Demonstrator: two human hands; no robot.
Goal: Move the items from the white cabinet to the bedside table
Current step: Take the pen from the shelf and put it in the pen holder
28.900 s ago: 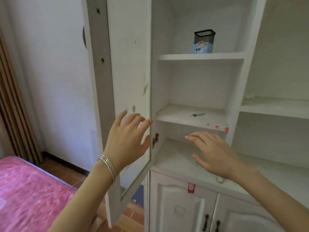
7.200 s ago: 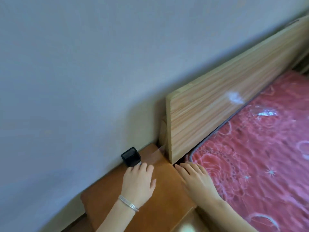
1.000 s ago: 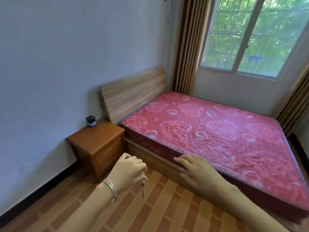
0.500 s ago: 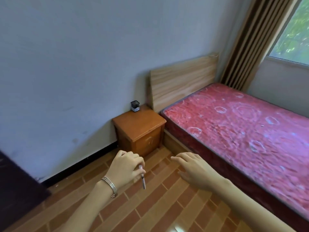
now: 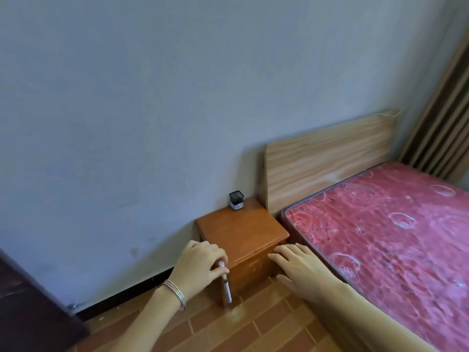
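so left hand point(image 5: 200, 265) pinches pen point(image 5: 226, 285) near its top; light, stiff, slim, could slip. right hand point(image 5: 302, 269) loose, holding nothing, near bedside table point(image 5: 241, 229).

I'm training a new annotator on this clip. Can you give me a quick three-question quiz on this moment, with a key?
1. True or false: the left hand grips a pen.
2. Where on the bedside table does the black pen holder stand? A) front edge B) back edge C) centre
3. Fill in: the right hand has its fingers ___ and holds nothing.

Key: 1 true; 2 B; 3 straight
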